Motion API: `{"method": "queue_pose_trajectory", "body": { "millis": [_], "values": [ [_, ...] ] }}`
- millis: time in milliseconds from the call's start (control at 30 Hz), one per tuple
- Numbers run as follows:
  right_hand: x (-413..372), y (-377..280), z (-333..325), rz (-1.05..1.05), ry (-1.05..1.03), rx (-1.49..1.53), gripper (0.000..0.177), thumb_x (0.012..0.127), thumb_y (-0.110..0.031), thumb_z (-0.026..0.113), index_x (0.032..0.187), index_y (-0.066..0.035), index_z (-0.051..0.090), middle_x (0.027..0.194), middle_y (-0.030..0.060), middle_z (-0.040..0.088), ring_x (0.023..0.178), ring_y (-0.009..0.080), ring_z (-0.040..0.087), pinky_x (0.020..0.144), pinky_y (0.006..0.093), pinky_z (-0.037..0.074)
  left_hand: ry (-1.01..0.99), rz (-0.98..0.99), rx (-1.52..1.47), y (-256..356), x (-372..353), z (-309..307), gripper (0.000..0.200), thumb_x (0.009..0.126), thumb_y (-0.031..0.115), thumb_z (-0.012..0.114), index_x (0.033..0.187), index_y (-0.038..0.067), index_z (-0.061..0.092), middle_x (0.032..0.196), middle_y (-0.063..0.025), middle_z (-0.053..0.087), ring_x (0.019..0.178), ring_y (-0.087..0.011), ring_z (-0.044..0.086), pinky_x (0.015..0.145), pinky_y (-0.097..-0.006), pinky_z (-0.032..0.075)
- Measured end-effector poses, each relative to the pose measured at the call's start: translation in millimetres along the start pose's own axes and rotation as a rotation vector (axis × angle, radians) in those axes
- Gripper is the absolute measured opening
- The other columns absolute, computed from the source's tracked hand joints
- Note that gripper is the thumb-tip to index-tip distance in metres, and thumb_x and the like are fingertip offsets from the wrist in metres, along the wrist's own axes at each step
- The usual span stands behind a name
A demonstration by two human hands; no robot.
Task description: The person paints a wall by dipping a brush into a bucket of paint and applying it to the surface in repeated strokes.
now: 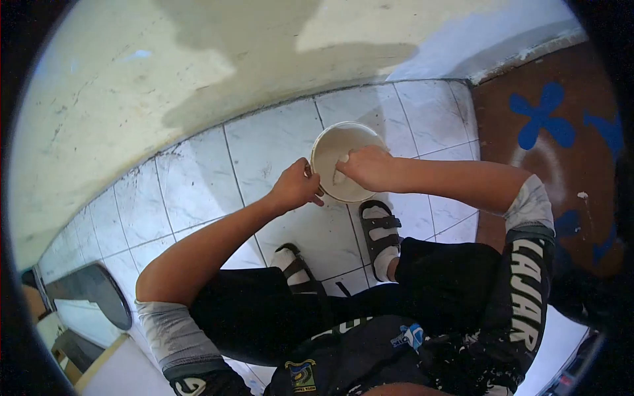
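A round whitish bucket [329, 142] stands on the tiled floor in front of my feet, with pale, creamy-looking contents inside. My left hand [297, 186] is closed on the left side of its rim. Over the bucket's opening, my right hand [368, 168] is bent down with its fingers curled together. A small pale piece shows at its fingertips, inside the bucket, but its kind cannot be made out. The lower part of whatever it grips is hidden by the bucket and the hand.
A cream-coloured wall [231, 72] rises behind the bucket. At right is a brown panel [548, 178] with blue flower shapes. My sandalled feet [380, 237] are close to the bucket's near side. A dark rounded object [115, 297] lies at the lower left.
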State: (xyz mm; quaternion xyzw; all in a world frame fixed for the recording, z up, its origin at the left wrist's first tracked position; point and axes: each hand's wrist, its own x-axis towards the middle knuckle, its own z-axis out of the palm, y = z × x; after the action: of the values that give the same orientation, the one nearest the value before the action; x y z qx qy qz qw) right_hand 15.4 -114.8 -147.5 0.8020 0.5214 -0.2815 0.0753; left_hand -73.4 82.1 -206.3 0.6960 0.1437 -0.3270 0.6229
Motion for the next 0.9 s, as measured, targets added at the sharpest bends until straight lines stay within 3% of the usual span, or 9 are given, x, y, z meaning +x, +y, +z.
{"method": "queue_pose_trajectory", "body": {
  "millis": [267, 333, 667, 900],
  "values": [
    [35, 13, 46, -0.103, 0.043, -0.147, 0.026, 0.087, -0.015, 0.061, 0.108, -0.002, 0.067, 0.089, 0.0187, 0.073, 0.091, 0.0359, 0.072, 0.072, 0.047, 0.059, -0.009, -0.047, -0.056, 14, -11, 0, 0.027, 0.103, 0.018, 0.053, 0.11, -0.006, 0.042, 0.095, -0.0273, 0.068, 0.074, -0.0337, 0.074, 0.068, -0.0399, 0.065],
    [36, 16, 49, -0.133, 0.093, -0.088, 0.023, 0.084, -0.01, 0.06, 0.102, 0.002, 0.066, 0.089, 0.0229, 0.07, 0.086, 0.0386, 0.071, 0.072, 0.0474, 0.058, -0.001, -0.006, -0.033, 10, -6, 1, 0.025, 0.103, 0.017, 0.052, 0.11, -0.005, 0.042, 0.095, -0.0272, 0.068, 0.075, -0.0334, 0.073, 0.068, -0.0399, 0.065],
    [41, 17, 47, -0.092, 0.006, -0.088, 0.026, 0.084, -0.011, 0.061, 0.106, 0.001, 0.067, 0.092, 0.0214, 0.072, 0.088, 0.0372, 0.072, 0.072, 0.0462, 0.059, -0.003, -0.021, 0.031, 15, -7, 1, 0.024, 0.101, 0.013, 0.053, 0.108, -0.009, 0.045, 0.095, -0.0259, 0.068, 0.08, -0.0311, 0.073, 0.064, -0.0384, 0.065],
    [41, 20, 47, -0.074, 0.025, -0.122, 0.028, 0.083, -0.01, 0.063, 0.109, 0.0, 0.066, 0.09, 0.0205, 0.072, 0.087, 0.0348, 0.073, 0.071, 0.0453, 0.059, -0.006, -0.021, 0.077, 18, -11, 1, 0.024, 0.104, 0.018, 0.05, 0.11, -0.005, 0.043, 0.098, -0.0267, 0.069, 0.075, -0.0321, 0.074, 0.067, -0.0396, 0.063]
  ]
}}
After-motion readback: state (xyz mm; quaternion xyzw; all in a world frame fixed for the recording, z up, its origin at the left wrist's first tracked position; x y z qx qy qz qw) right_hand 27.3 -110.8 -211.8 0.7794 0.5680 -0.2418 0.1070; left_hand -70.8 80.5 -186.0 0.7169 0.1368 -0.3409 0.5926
